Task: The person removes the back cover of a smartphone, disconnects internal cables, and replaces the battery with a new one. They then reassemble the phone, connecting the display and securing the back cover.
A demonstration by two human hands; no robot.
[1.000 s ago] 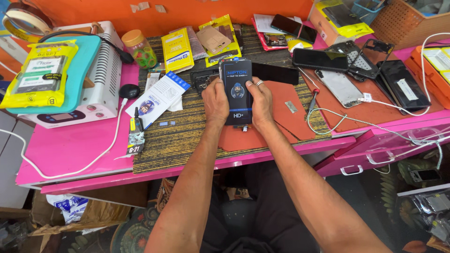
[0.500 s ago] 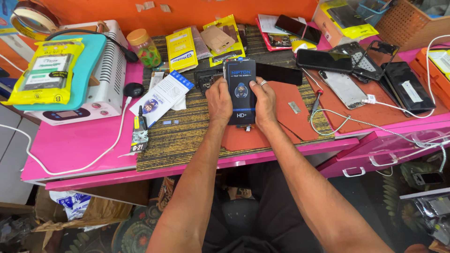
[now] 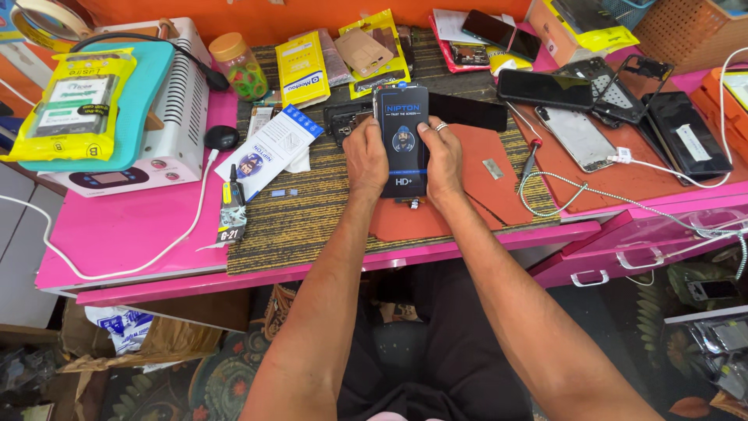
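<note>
Your left hand (image 3: 366, 160) and right hand (image 3: 442, 160) cover both long edges of the dark panel (image 3: 403, 140), so you cannot see its sides; whatever hangs at its lower end is too small to tell; the tape roll (image 3: 31, 19) is cut off by the top left corner; the basket (image 3: 693, 31) runs past the top edge; the surface (image 3: 117, 226) continues out of frame on the left.

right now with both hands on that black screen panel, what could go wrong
The black screen panel is pinched only at its edges by the left hand and right hand, so it might slip onto the orange mat. The braided cable and screwdriver lie beside the right wrist and could snag.
</note>
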